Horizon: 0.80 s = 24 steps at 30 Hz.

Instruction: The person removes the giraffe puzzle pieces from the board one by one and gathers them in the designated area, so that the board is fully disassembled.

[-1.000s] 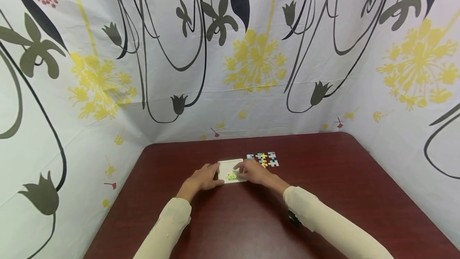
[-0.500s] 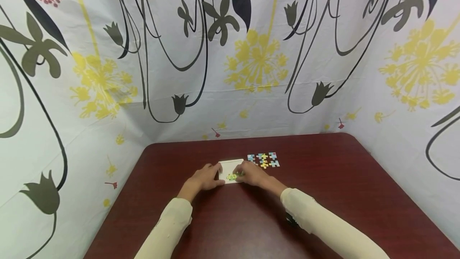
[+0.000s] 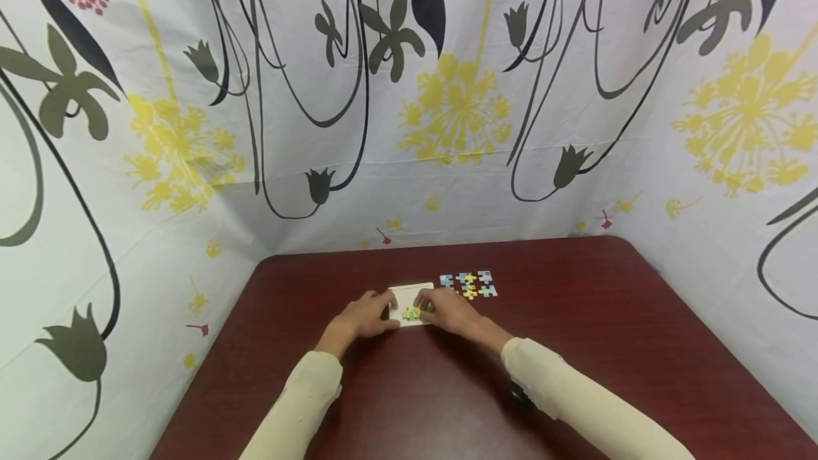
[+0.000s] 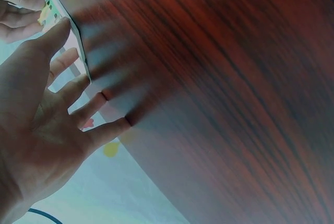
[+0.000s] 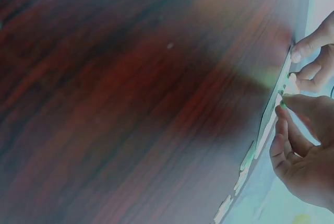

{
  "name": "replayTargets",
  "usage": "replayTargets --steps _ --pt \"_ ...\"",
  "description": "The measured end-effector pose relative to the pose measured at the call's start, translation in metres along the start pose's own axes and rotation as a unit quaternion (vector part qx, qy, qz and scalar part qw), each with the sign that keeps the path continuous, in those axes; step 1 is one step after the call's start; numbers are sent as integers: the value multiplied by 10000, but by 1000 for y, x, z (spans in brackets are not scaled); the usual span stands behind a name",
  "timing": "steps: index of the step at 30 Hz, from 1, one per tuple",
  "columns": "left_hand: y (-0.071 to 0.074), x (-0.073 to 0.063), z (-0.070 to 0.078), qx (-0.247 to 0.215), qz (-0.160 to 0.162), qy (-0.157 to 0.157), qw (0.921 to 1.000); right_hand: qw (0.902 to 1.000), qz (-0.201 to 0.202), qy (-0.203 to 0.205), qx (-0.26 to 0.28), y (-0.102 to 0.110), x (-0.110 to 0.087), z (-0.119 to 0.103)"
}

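A small white puzzle tray (image 3: 406, 294) lies on the table with a few yellow-green jigsaw pieces (image 3: 410, 314) along its near edge. My left hand (image 3: 366, 315) rests at the tray's left side. In the left wrist view its fingers (image 4: 73, 92) are spread and mostly straight, with the thumb by the near edge. My right hand (image 3: 450, 312) is over the tray's right part. Thumb and index finger pinch a jigsaw piece, whose green bit (image 5: 283, 104) shows between the fingertips in the right wrist view; the fingers hide most of it.
Several loose blue and yellow jigsaw pieces (image 3: 469, 280) lie just right of the tray, partly behind the right hand. A dark red-brown table (image 3: 396, 403) spreads all round. A white floral cloth (image 3: 447, 190) hangs behind it and at both sides.
The right hand's fingertips have come down and closed in at the right end of the yellow-green jigsaw pieces. The left hand has stayed at the tray's left side.
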<state>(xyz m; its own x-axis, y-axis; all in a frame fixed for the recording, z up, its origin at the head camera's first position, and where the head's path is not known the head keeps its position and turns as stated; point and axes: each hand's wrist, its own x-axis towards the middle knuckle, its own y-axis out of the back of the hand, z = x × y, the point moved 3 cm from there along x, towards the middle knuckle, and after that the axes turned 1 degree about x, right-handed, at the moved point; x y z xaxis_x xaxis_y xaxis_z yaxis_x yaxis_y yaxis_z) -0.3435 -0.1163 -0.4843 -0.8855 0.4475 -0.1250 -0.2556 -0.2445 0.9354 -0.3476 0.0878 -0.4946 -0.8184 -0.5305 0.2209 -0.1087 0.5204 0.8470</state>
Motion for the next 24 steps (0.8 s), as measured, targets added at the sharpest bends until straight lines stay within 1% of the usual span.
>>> replayTargets --steps 6,13,19,24 --pt "0 1 -1 58 13 -25 10000 9998 39 155 95 5 -1 -3" --pt "2 3 -2 68 12 -34 10000 9993 117 266 217 15 1 1" --pt "0 4 -3 -3 7 -36 10000 9992 56 140 375 28 -4 7" --pt "-1 2 -2 -27 39 -55 10000 9994 18 61 327 36 -11 16"
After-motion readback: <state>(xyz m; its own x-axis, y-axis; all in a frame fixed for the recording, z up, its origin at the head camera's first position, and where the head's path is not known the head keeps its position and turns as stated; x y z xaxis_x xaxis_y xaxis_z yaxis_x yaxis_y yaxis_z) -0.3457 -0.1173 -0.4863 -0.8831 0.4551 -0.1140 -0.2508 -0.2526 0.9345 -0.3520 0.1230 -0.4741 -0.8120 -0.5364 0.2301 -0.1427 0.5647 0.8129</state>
